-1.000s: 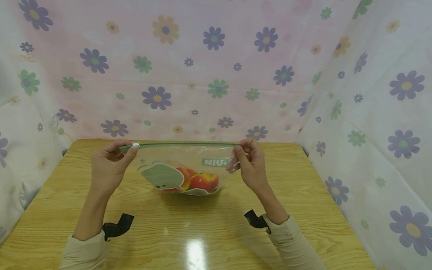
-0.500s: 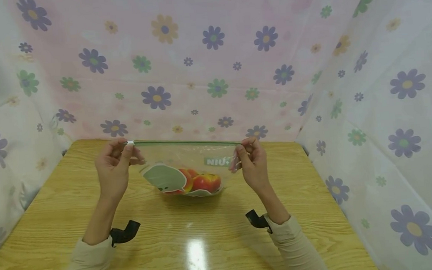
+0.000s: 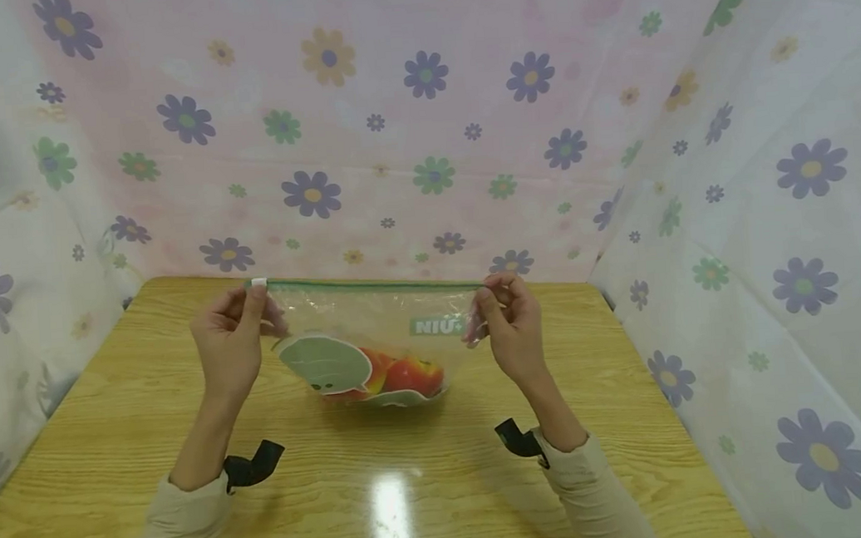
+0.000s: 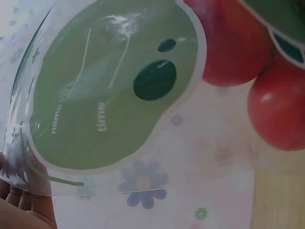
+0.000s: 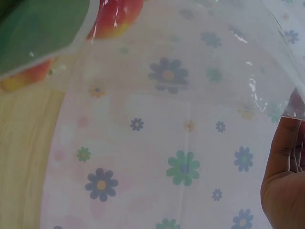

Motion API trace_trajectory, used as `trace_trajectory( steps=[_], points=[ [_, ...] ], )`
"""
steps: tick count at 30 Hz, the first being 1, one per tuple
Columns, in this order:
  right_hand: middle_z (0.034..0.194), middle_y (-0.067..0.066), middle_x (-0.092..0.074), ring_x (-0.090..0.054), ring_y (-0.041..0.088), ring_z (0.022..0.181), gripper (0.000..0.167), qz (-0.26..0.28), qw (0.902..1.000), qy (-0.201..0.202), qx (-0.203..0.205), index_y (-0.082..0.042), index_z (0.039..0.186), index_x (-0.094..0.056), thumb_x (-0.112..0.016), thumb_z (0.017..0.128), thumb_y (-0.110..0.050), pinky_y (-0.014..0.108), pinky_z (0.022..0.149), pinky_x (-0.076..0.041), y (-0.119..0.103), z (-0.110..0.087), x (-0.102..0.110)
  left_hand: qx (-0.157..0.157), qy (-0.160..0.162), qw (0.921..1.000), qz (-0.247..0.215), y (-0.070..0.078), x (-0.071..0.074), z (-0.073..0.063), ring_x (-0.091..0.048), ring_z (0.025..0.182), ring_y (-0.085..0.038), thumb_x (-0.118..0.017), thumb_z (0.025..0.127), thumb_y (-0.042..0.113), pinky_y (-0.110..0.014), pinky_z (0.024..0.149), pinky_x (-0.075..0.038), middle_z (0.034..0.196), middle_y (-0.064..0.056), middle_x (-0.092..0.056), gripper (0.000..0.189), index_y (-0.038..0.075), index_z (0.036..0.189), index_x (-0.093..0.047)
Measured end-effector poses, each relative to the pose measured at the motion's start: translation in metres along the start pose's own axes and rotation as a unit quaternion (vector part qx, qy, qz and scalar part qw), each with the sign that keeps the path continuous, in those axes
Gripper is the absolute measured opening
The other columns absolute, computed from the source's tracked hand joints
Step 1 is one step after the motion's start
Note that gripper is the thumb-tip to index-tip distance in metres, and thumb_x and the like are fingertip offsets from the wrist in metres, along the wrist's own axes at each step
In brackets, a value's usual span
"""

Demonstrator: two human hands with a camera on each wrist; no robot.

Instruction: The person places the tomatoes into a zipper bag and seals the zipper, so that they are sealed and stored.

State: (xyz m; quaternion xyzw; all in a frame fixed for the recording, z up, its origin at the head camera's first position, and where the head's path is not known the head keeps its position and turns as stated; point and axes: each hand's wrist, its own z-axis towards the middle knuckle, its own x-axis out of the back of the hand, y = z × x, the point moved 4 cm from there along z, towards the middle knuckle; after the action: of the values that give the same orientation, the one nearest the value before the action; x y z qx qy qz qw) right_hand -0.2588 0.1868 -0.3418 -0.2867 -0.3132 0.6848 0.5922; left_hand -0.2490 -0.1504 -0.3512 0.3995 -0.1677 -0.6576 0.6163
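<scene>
A clear zip bag with a green zip strip along its top hangs between both hands in the head view. Red and yellow fruit, apparently apples, lie in its bottom. My left hand pinches the top left corner, the thumb at the white slider. With thumb and fingers, my right hand pinches the top right corner. The left wrist view shows the bag's green printed label and red fruit close up. In the right wrist view, clear plastic reaches to the right hand's fingers.
Below the bag is a wooden table with a bright glare near its front. Flower-printed cloth hangs behind the table and along both sides. A black wrist mount sits at each sleeve cuff.
My left hand shifted right and settled at the bag's left corner, more of its fingers now showing behind the plastic. The bag's lower part has dropped slightly toward me. The right hand moved slightly right.
</scene>
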Motion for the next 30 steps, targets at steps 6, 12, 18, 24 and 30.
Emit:
trace_trajectory(
  steps=[6,12,18,24,30],
  points=[
    [0.076,0.000,-0.063,-0.063,0.010,0.051,0.010,0.019,0.9997,0.005,-0.013,-0.009,0.108,-0.055,-0.047,0.107,-0.002,0.027,0.042,-0.055,-0.013,0.008,0.004,-0.008,-0.018,0.9997,-0.012,0.012,-0.009,0.016,-0.064,0.054,-0.009,-0.059,0.101,-0.001,-0.021,0.051,-0.057,0.071,-0.001,-0.069,0.016,-0.005,0.091,-0.071],
    [0.078,0.001,-0.062,-0.064,0.012,0.053,0.007,0.003,0.9971,0.011,-0.076,-0.006,0.110,-0.054,-0.053,0.107,-0.012,0.030,0.044,-0.057,-0.007,0.014,0.006,0.087,-0.001,0.9962,0.009,-0.003,-0.008,0.026,-0.065,0.059,-0.009,-0.062,0.102,0.009,-0.021,0.051,-0.057,0.075,-0.001,-0.069,0.014,0.003,0.094,-0.072],
    [0.081,0.001,-0.062,-0.066,0.012,0.056,0.012,-0.031,0.9921,0.015,-0.121,-0.005,0.113,-0.053,-0.053,0.107,-0.015,0.031,0.051,-0.060,0.018,0.021,0.013,0.127,-0.024,0.9916,0.014,-0.024,-0.005,0.028,-0.069,0.069,-0.008,-0.060,0.103,0.009,-0.021,0.063,-0.060,0.083,0.003,-0.073,0.013,0.006,0.104,-0.073],
    [0.082,0.000,-0.063,-0.067,0.012,0.058,0.016,-0.040,0.9921,0.027,-0.115,-0.002,0.115,-0.055,-0.054,0.107,-0.016,0.030,0.054,-0.061,0.038,0.036,0.023,0.129,-0.070,0.9892,0.005,-0.036,-0.005,0.029,-0.072,0.088,-0.007,-0.058,0.102,-0.001,-0.021,0.082,-0.060,0.101,0.006,-0.075,0.034,-0.012,0.134,-0.055],
    [0.091,0.003,-0.066,-0.069,0.010,0.069,0.025,-0.058,0.9896,0.020,-0.131,0.005,0.126,-0.053,-0.052,0.107,-0.012,0.026,0.062,-0.062,0.050,0.043,0.030,0.167,-0.108,0.9791,0.040,-0.047,-0.002,0.023,-0.068,0.107,-0.004,-0.054,0.102,-0.004,-0.016,0.095,-0.053,0.126,-0.007,-0.065,0.046,-0.015,0.145,-0.040]
  ],
)
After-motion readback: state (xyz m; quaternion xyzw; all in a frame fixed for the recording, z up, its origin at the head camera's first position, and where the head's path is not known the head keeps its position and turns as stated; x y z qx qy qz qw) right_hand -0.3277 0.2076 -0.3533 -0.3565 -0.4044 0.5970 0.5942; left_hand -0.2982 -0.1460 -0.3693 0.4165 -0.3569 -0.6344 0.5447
